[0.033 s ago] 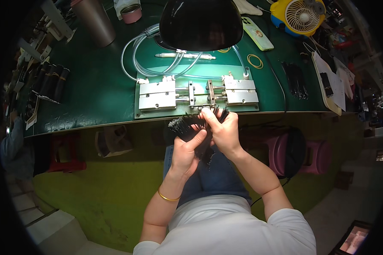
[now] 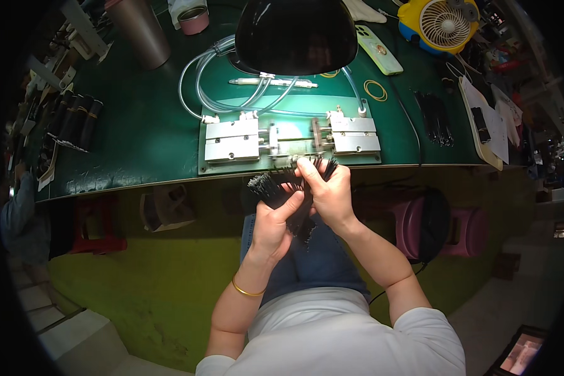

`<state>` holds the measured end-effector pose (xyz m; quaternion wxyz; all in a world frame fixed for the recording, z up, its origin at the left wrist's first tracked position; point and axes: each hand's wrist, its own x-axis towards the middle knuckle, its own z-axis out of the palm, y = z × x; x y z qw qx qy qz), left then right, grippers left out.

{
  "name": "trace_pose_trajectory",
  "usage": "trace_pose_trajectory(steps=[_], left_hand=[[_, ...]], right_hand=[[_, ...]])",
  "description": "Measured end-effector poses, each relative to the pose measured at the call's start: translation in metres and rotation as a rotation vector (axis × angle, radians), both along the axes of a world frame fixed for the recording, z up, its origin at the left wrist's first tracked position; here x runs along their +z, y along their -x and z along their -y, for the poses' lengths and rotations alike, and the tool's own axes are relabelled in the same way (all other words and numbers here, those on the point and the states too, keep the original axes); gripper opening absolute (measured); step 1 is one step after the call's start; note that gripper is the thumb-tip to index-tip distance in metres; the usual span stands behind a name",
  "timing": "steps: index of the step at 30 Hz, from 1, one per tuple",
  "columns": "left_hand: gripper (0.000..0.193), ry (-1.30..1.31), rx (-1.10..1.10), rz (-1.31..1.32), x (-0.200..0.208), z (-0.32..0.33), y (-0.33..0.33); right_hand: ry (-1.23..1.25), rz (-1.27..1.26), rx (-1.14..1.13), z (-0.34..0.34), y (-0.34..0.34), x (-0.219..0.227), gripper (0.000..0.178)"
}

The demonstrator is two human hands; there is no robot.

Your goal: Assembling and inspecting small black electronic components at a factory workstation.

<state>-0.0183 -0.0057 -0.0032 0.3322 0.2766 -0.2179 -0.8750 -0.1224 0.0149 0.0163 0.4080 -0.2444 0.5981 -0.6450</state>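
Observation:
My left hand [image 2: 274, 225] is closed around a thick bundle of thin black wires [image 2: 266, 189], its cut ends fanning out at the upper left. Close beside it, my right hand [image 2: 332, 195] is closed too, thumb and forefinger pinching black wires at the front of a metal fixture. More strands stick up past its fingers. Two silver pneumatic cylinder blocks, a left block [image 2: 232, 141] and a right block [image 2: 356, 135], face each other on a pale plate. Between them, the left jaw [image 2: 274, 139] and right jaw [image 2: 318, 136] are blurred. The pinched tips are too small to make out.
Clear air hoses [image 2: 197, 81] loop behind the fixture, beneath a black lamp hood [image 2: 294, 37]. A pen [image 2: 276, 83], a phone [image 2: 380, 50] and a yellow fan [image 2: 448, 25] lie farther back. More black wires [image 2: 433, 119] rest at right; black bundles [image 2: 75, 122] stand at left.
The fixture's two jaws have moved apart, each toward its own cylinder block, and are smeared by motion. My hands and the wires stay in nearly the same place.

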Motion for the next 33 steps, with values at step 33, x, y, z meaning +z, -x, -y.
trace_pose_trajectory(steps=[33], left_hand=[[0.007, -0.015, -0.001, -0.009, 0.003, 0.001, 0.001]], right_hand=[[-0.004, -0.028, 0.047, 0.0, 0.002, 0.003, 0.021]])
